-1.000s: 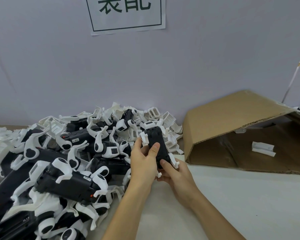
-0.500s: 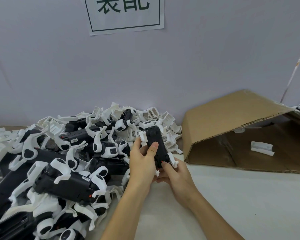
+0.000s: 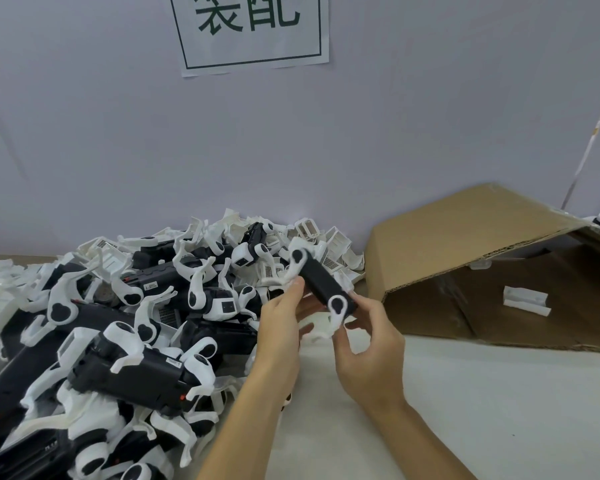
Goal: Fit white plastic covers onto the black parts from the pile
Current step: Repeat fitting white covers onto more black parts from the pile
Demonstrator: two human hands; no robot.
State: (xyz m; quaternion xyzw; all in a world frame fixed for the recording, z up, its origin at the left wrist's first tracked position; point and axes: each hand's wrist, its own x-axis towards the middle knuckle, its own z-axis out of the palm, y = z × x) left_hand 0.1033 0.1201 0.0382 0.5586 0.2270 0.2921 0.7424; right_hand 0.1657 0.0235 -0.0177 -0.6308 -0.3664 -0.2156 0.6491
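— Since a second ago the black part (image 3: 323, 284) has swung from end-on to lying slantwise, one end toward 11 o'clock, the other toward 5, and it sits higher above the bench (image 3: 465, 393).

— Who has hold of it?

— Both hands. The left hand (image 3: 284, 327) pinches the white cover (image 3: 297, 263) at the far end with thumb and fingertips; the right hand (image 3: 368, 348) has its fingers curled under the near end, by the other white cover (image 3: 336, 306).

— What could go wrong?

— The hold looks light, fingertips only (palms well off the part). If the near cover is not fully seated, I judge a twist could pop it loose, or bend its thin curved arm. A slip would drop the part into the pile (image 3: 118, 323) at 9 o'clock, where it would be hard to tell from the rest.

— And the cardboard box (image 3: 465, 244)?

— At 3 o'clock, apart from the hands.
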